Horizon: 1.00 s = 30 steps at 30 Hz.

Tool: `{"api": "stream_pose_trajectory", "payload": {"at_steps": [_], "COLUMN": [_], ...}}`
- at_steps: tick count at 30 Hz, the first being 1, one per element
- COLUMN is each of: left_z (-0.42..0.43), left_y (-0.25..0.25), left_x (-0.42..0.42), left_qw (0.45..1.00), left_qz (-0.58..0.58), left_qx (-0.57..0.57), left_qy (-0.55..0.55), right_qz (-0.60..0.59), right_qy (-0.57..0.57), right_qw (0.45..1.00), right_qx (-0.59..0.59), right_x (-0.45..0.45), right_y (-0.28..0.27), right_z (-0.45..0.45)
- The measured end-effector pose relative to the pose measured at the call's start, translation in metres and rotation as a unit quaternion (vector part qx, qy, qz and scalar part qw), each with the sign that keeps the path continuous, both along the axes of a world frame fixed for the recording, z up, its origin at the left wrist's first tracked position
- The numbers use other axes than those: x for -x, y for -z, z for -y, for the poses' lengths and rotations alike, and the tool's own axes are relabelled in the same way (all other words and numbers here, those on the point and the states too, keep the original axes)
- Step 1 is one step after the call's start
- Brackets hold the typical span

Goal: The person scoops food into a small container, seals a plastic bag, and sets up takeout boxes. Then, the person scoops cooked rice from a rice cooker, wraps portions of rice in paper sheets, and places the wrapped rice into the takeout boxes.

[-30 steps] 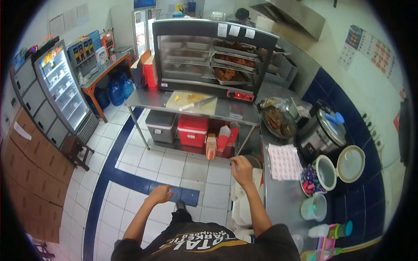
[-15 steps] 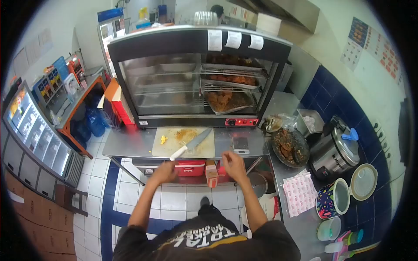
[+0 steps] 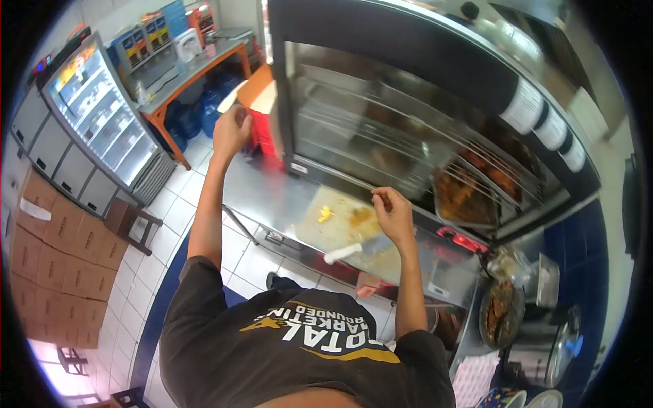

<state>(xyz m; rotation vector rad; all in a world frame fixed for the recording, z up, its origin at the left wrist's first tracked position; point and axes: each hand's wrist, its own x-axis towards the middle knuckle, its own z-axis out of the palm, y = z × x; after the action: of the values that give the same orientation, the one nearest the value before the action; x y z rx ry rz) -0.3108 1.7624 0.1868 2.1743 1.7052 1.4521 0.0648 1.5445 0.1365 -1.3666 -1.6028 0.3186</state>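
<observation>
My left hand (image 3: 231, 130) is raised at the left, in front of the red and orange boxes (image 3: 262, 126) beside the display warmer (image 3: 408, 75). Its fingers are loosely bent, and nothing shows in them. Over the steel counter, my right hand (image 3: 394, 214) hangs before the warmer's lower edge, fingers half curled with no object visible. Below it lies a white cutting board (image 3: 316, 228) with brown crumbs and some yellow scraps (image 3: 326, 214). A knife with a white handle (image 3: 343, 253) rests on the board, its blade partly behind my right wrist.
Trays of fried food (image 3: 466, 194) stand inside the warmer. To the right are a dark bowl of food (image 3: 500, 309), a large metal cooker (image 3: 544, 353) and pink patterned paper (image 3: 475, 377). A lit fridge (image 3: 102, 109) and stacked cartons (image 3: 58, 265) line the left.
The view has turned left and closer to the warmer. My left hand has risen from the counter's front edge toward the boxes. My right hand has moved in over the counter.
</observation>
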Motion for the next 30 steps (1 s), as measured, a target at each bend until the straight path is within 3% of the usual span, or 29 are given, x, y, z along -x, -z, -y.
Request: {"api": "stream_pose_trajectory", "payload": {"at_steps": [1,4,8,12,14,15,17,19,22,23,25,28,30], "left_z": [-0.022,-0.085,-0.164,-0.208,-0.226,-0.234,-0.243,-0.228,-0.234,-0.236,-0.222,-0.230,-0.239], "left_y": [-0.003,-0.007,0.011,0.023,0.032,0.033,0.033,0.019,0.031,0.028,0.012,0.011,0.008], "left_x": [0.011,0.042,0.074,0.089,0.094,0.101,0.104,0.099,0.101,0.106,0.104,0.104,0.107], "left_qw": [0.998,0.996,0.994,0.983,0.955,0.952,0.934,0.908,0.916,0.928,0.943,0.959,0.962], "left_qz": [0.048,0.020,0.004,0.005,0.115,0.074,0.098,0.122,0.109,0.045,0.036,-0.032,-0.023], "left_qx": [-0.022,-0.076,0.087,0.122,0.174,0.213,0.234,0.271,0.182,0.220,0.166,0.134,0.105], "left_qy": [-0.025,-0.049,0.065,0.139,0.212,0.210,0.252,0.295,0.339,0.296,0.287,0.249,0.251], "right_qz": [-0.008,-0.042,-0.013,-0.044,-0.050,-0.054,-0.016,0.006,0.102,0.145,0.127,0.100,0.195], "right_qy": [-0.008,-0.015,-0.005,-0.018,-0.031,-0.052,-0.057,-0.025,0.083,0.139,0.150,0.203,0.287], "right_qw": [1.000,0.999,1.000,0.999,0.998,0.997,0.997,0.997,0.989,0.978,0.978,0.974,0.938], "right_qx": [0.018,0.031,0.026,0.009,0.006,0.001,-0.053,-0.073,-0.061,-0.057,0.071,0.006,0.011], "right_x": [0.011,0.053,0.123,0.195,0.229,0.246,0.282,0.318,0.354,0.363,0.371,0.382,0.390], "right_y": [-0.002,0.001,-0.008,-0.015,-0.023,-0.027,-0.037,-0.046,-0.050,-0.028,-0.021,-0.001,0.002], "right_z": [-0.016,-0.070,-0.125,-0.176,-0.197,-0.210,-0.241,-0.279,-0.333,-0.359,-0.381,-0.395,-0.398]}}
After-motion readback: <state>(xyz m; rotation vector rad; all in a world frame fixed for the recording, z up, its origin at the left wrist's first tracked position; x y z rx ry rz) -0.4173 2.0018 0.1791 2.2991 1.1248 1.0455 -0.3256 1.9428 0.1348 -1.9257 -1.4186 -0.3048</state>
